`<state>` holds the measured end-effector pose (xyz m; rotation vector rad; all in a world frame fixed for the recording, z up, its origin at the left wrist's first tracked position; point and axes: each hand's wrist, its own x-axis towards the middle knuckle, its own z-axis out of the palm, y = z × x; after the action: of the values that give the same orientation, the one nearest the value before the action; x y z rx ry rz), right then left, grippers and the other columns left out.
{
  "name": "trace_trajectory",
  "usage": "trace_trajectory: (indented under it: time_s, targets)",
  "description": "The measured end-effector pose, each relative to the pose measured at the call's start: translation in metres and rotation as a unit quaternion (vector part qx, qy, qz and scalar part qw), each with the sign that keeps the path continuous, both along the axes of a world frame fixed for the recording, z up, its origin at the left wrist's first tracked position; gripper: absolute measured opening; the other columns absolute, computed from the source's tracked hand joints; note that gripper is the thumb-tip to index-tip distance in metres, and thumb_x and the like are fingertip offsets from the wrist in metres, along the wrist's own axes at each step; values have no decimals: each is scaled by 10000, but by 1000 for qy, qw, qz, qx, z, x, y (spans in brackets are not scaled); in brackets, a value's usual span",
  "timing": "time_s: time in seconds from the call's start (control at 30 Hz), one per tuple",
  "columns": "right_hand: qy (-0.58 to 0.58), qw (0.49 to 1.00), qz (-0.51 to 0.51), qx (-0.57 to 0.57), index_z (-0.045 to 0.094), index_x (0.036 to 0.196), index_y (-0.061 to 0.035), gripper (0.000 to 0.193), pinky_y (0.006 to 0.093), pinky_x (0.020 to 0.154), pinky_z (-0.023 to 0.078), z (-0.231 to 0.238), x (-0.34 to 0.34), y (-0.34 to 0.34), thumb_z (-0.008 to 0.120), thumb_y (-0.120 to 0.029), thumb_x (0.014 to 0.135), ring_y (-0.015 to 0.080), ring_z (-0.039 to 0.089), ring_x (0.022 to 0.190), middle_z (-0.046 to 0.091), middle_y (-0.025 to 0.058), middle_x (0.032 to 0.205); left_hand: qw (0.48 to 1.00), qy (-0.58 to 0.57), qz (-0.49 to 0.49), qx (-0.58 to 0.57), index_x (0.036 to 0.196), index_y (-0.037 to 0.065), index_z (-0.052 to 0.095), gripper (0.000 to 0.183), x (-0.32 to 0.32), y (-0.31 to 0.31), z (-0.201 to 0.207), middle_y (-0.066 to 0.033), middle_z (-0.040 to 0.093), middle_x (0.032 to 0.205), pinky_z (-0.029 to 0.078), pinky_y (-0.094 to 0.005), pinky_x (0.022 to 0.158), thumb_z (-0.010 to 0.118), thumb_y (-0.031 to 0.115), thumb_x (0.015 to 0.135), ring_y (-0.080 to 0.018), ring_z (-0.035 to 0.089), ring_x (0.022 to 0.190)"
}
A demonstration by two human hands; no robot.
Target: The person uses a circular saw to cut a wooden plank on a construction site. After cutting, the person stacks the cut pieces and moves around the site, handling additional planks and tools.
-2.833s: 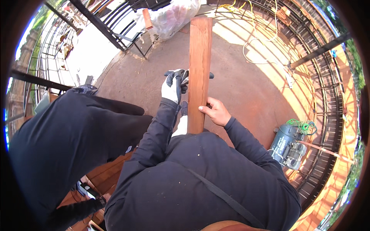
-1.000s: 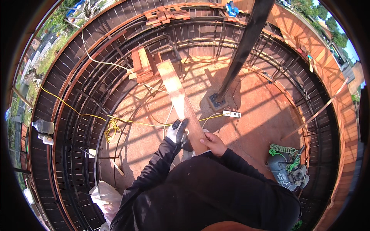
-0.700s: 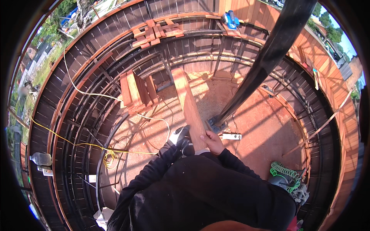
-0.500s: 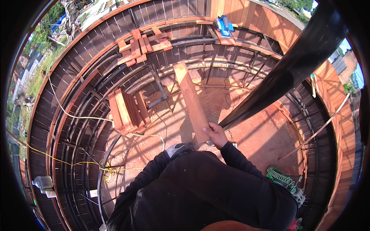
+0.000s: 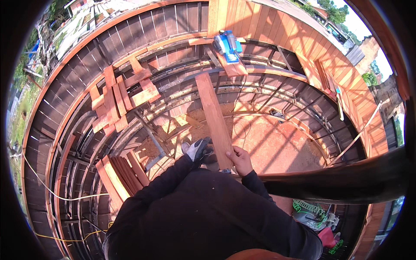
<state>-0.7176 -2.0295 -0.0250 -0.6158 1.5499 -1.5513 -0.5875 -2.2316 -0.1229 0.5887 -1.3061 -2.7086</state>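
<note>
My bare right hand grips the near end of a long reddish wooden board, thumb on its upper face. The board points away from me, slightly left, across the middle of the view. Just left of its near end is my left hand, in a white and dark glove. Its fingers look apart and reach toward the board's edge; whether they touch it I cannot tell. A blue power planer rests on a short board on the curved frame beyond the far end.
Several short boards lie crisscrossed on the frame at left. Below them stands a stack of boards. A thick black post crosses at right. Green coiled hose lies at lower right; a pale cord and yellow cord run left.
My left hand has risen from close to my body to beside the board. My view has shifted, so the post now lies lower and flatter. The right hand keeps its grip.
</note>
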Motion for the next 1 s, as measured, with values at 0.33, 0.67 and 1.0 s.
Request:
trace_trajectory:
  time_s: [0.33, 0.67, 1.0]
  targets:
    - [52, 998, -3, 30, 622, 1165, 43, 355, 223, 726, 469, 35, -108, -165, 654, -231, 941, 61, 592, 805, 662, 12, 914, 992, -24, 82, 93, 1162, 85, 568, 286, -157, -166, 129, 38, 569, 853, 515, -229, 562, 668, 228, 936, -67, 595, 695]
    - [201, 977, -35, 58, 595, 1177, 29, 300, 246, 751, 501, 53, -239, -280, 651, -151, 944, 94, 609, 818, 662, 28, 948, 987, -67, 144, 3, 1122, 62, 587, 227, -206, -272, 118, 15, 586, 802, 478, -257, 510, 644, 200, 950, -92, 601, 656]
    - [508, 854, -108, 26, 440, 1334, 31, 677, 439, 985, 447, 88, -411, -396, 712, -297, 807, 396, 555, 1130, 558, 237, 1231, 959, -124, 254, -24, 1035, 77, 592, 160, -271, -295, 135, 15, 514, 662, 389, -239, 433, 622, 210, 952, -83, 468, 507]
